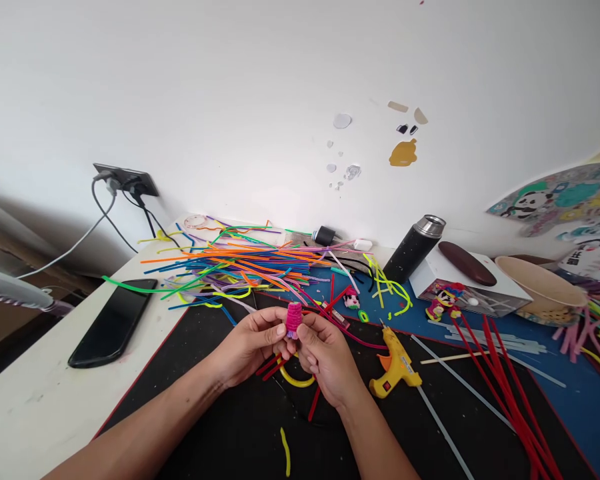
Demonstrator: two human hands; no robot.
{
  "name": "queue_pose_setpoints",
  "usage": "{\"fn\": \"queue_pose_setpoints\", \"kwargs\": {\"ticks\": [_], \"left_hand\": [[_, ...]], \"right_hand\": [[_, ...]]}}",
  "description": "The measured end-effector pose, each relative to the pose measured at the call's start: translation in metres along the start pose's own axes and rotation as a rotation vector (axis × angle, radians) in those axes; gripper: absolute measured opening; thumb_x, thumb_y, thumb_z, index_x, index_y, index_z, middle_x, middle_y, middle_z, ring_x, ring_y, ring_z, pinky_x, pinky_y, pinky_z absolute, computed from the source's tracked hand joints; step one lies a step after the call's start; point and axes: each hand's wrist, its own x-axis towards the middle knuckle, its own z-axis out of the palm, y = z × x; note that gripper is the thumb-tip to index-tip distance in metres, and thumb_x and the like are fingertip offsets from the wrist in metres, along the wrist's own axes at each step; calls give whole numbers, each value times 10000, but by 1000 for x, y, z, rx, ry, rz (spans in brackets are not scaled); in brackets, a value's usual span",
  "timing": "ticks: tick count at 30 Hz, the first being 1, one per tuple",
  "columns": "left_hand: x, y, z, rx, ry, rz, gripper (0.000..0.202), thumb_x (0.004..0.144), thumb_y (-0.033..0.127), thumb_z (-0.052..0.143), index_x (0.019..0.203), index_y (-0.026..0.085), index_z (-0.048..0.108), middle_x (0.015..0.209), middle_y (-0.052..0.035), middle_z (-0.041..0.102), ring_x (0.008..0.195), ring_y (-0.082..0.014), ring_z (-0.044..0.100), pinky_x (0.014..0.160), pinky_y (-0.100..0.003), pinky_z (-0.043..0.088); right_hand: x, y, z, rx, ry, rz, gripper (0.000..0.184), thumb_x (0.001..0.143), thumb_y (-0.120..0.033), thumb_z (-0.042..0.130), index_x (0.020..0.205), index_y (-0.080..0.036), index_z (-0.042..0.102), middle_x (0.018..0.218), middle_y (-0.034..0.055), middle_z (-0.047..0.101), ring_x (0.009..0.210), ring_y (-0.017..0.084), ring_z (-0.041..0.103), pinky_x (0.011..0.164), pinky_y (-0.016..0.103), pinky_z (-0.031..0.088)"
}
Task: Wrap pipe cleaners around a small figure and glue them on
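My left hand (253, 343) and my right hand (325, 357) meet over the black mat (220, 433), both pinched on a small pink coiled pipe-cleaner piece (294, 319) held upright between the fingertips. A purple bit shows at its lower end. Under my hands lie a yellow pipe-cleaner ring (296, 381) and a few red pipe cleaners (314, 403). A yellow glue gun (394, 367) lies just right of my right hand.
A big pile of coloured pipe cleaners (245, 263) lies behind my hands. A black phone (113, 323) rests at the left, a black flask (414, 248) and white box (473, 283) at the right, with long red pipe cleaners (510, 393) and glue sticks (445, 433).
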Motion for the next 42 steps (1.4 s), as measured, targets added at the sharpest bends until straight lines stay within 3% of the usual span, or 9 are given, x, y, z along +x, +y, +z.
{"fn": "queue_pose_setpoints", "kwargs": {"ticks": [42], "left_hand": [[0, -1, 0, 149, 52, 52, 290, 818, 332, 892, 1000, 124, 804, 784, -67, 767, 683, -151, 724, 642, -227, 566]], "right_hand": [[-1, -1, -1, 28, 26, 30, 462, 798, -558, 874, 779, -174, 617, 473, -104, 455, 380, 20, 254, 416, 190, 154]]}}
